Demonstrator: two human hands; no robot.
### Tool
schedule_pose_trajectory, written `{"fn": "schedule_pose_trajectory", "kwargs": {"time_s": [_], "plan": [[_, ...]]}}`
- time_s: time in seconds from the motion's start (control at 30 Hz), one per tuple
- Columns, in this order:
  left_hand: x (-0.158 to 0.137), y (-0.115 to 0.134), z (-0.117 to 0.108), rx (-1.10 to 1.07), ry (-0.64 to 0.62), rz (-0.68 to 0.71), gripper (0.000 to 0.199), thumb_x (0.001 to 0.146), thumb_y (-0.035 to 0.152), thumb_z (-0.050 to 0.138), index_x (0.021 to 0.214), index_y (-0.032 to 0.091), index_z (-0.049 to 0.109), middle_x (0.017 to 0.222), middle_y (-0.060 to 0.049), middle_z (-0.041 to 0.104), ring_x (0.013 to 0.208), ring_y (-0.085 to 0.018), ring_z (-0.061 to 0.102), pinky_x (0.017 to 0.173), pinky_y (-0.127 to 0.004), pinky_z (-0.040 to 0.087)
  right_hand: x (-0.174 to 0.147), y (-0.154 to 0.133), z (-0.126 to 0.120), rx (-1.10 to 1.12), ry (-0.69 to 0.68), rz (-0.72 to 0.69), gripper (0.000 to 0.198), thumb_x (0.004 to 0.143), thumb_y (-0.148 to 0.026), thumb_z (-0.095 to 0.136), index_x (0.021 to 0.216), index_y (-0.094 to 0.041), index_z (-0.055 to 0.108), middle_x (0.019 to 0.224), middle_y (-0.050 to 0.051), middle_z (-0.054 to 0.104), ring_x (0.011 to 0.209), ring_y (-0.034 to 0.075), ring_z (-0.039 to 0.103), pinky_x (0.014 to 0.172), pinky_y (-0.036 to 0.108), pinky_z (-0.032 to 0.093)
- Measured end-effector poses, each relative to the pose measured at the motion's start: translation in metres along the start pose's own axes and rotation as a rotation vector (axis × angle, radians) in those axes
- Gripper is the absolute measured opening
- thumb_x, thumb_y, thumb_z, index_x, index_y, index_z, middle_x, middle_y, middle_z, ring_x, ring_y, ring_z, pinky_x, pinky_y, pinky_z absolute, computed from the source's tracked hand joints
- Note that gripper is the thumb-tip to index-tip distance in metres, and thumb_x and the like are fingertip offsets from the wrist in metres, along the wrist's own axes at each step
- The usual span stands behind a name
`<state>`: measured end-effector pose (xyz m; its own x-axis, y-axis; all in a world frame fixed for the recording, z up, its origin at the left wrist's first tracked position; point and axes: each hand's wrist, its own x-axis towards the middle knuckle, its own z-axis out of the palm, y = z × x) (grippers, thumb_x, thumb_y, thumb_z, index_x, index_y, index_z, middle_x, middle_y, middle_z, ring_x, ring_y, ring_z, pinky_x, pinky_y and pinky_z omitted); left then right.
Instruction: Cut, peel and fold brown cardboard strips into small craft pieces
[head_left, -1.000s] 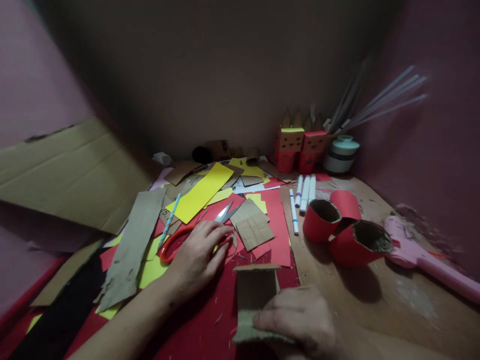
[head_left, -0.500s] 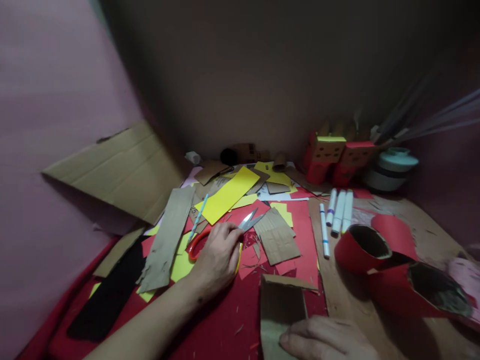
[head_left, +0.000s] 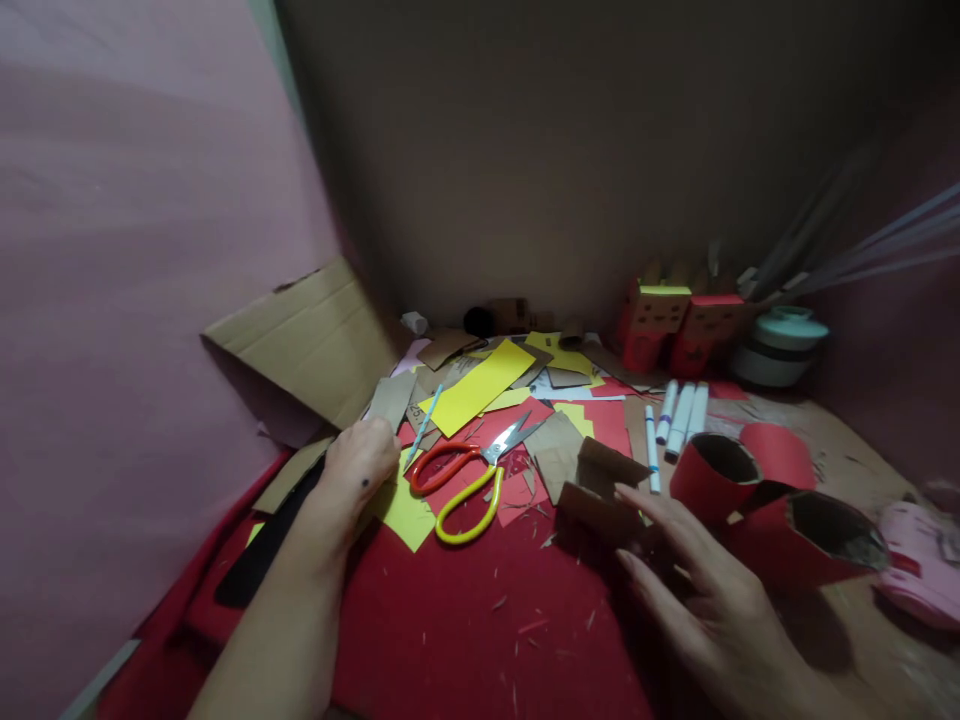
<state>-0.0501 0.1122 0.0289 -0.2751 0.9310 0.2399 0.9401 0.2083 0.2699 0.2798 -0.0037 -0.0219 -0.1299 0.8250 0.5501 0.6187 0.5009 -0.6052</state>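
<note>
My left hand [head_left: 364, 455] is curled over a grey-brown cardboard strip [head_left: 392, 394]; its fingertips are hidden behind the knuckles. Just to its right lie scissors [head_left: 491, 455] with one red and one yellow handle, blades apart, on paper scraps. My right hand [head_left: 697, 580] has thumb and fingers around a folded piece of cardboard [head_left: 604, 480], dark in shadow and partly covered by the fingers. A flat cardboard piece [head_left: 553, 455] lies between the scissors and that folded piece. A blue-and-white striped stick [head_left: 424, 425] rests beyond my left hand.
Yellow paper [head_left: 480, 387] and scraps cover the back. On the right are several markers [head_left: 679, 420], red-covered cardboard tubes [head_left: 709, 480], a pink object [head_left: 919, 565] and a lidded jar [head_left: 780, 345]. A large cardboard sheet [head_left: 315, 340] leans left, above a black strip [head_left: 270, 550].
My left hand has let go of the scissors and moved left onto the cardboard strip. My right hand has moved up with the folded cardboard, and the view has shifted.
</note>
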Motion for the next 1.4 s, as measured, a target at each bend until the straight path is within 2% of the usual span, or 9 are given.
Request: {"fn": "schedule_pose_trajectory", "kwargs": {"time_s": [0.1, 0.3, 0.57, 0.83, 0.93, 1.0, 1.1, 1.23, 1.4], "plan": [[-0.004, 0.001, -0.013, -0.076, 0.098, -0.074, 0.016, 0.067, 0.018, 0.054, 0.073, 0.012, 0.068, 0.068, -0.022, 0.066, 0.078, -0.045, 0.064, 0.069, -0.054, 0.044, -0.006, -0.005, 0.0, 0.005, 0.071, -0.012, 0.043, 0.088, -0.019, 0.051, 0.13, -0.019, 0.043, 0.112, 0.012, 0.058, 0.077, 0.015, 0.064, 0.068, 0.028, 0.058], [-0.018, 0.015, -0.042, -0.575, 0.292, -0.055, 0.042, 0.079, 0.03, 0.046, 0.116, 0.016, 0.061, 0.098, -0.014, 0.069, 0.098, -0.032, 0.062, 0.083, -0.043, 0.046, -0.012, -0.014, 0.007, -0.222, 0.05, -0.437, 0.033, 0.085, -0.007, 0.049, 0.116, -0.016, 0.054, 0.102, 0.013, 0.064, 0.088, 0.02, 0.065, 0.072, 0.032, 0.056], [-0.026, 0.04, -0.028, -1.253, -0.097, 0.07, 0.045, 0.068, 0.041, 0.065, 0.103, 0.013, 0.064, 0.078, -0.006, 0.073, 0.063, -0.019, 0.066, 0.061, -0.03, 0.053, 0.02, -0.013, 0.016, -0.136, -0.172, -0.11, 0.021, 0.085, -0.014, 0.047, 0.096, -0.017, 0.066, 0.096, 0.011, 0.065, 0.087, 0.021, 0.063, 0.076, 0.038, 0.054], [-0.037, 0.05, -0.028, -1.356, -0.346, 0.072, 0.034, 0.067, 0.035, 0.074, 0.094, 0.016, 0.068, 0.071, -0.002, 0.072, 0.061, -0.017, 0.066, 0.058, -0.027, 0.052, 0.066, -0.046, 0.022, 0.625, -0.196, 0.273, 0.027, 0.08, -0.029, 0.06, 0.103, -0.015, 0.06, 0.083, 0.006, 0.065, 0.073, 0.016, 0.061, 0.065, 0.031, 0.052], [-0.046, 0.051, -0.028, -1.319, -0.494, 0.132, 0.031, 0.072, 0.036, 0.072, 0.098, 0.019, 0.068, 0.077, -0.002, 0.072, 0.066, -0.017, 0.066, 0.062, -0.026, 0.051, 0.091, -0.061, 0.021, 0.917, -0.093, 0.373, 0.045, 0.072, -0.031, 0.07, 0.111, -0.015, 0.053, 0.088, 0.006, 0.064, 0.077, 0.017, 0.063, 0.064, 0.031, 0.052], [-0.051, 0.051, -0.027, -1.263, -0.601, 0.188, 0.026, 0.075, 0.036, 0.069, 0.095, 0.02, 0.069, 0.077, -0.001, 0.072, 0.066, -0.016, 0.064, 0.06, -0.024, 0.049, 0.104, -0.065, 0.019, 1.032, -0.037, 0.37, 0.039, 0.071, -0.031, 0.073, 0.104, -0.016, 0.057, 0.095, 0.007, 0.065, 0.082, 0.018, 0.063, 0.069, 0.031, 0.052], [-0.054, 0.052, -0.026, -1.178, -0.747, 0.269, 0.02, 0.077, 0.037, 0.067, 0.083, 0.018, 0.069, 0.072, -0.001, 0.069, 0.061, -0.014, 0.061, 0.055, -0.022, 0.046, 0.118, -0.063, 0.017, 1.188, 0.108, 0.515, 0.027, 0.069, -0.031, 0.074, 0.086, -0.015, 0.062, 0.075, 0.004, 0.066, 0.068, 0.017, 0.062, 0.068, 0.033, 0.051], [-0.054, 0.052, -0.03, -1.115, -0.952, 0.278, 0.02, 0.074, 0.035, 0.069, 0.078, 0.016, 0.069, 0.067, -0.003, 0.066, 0.057, -0.013, 0.059, 0.052, -0.023, 0.045, 0.128, -0.051, 0.013, 1.271, 0.287, 0.648, 0.016, 0.065, -0.019, 0.072, 0.076, -0.017, 0.06, 0.068, 0.001, 0.066, 0.065, 0.016, 0.061, 0.069, 0.033, 0.051], [-0.054, 0.051, -0.037, -1.007, -1.155, 0.343, 0.013, 0.061, 0.02, 0.077, 0.07, 0.016, 0.069, 0.062, 0.0, 0.065, 0.054, -0.011, 0.058, 0.049, -0.021, 0.044, 0.131, -0.04, 0.007, 1.225, 0.367, 0.584, 0.012, 0.069, -0.019, 0.068, 0.078, -0.019, 0.061, 0.071, -0.001, 0.067, 0.072, 0.017, 0.064, 0.075, 0.033, 0.052]]}}
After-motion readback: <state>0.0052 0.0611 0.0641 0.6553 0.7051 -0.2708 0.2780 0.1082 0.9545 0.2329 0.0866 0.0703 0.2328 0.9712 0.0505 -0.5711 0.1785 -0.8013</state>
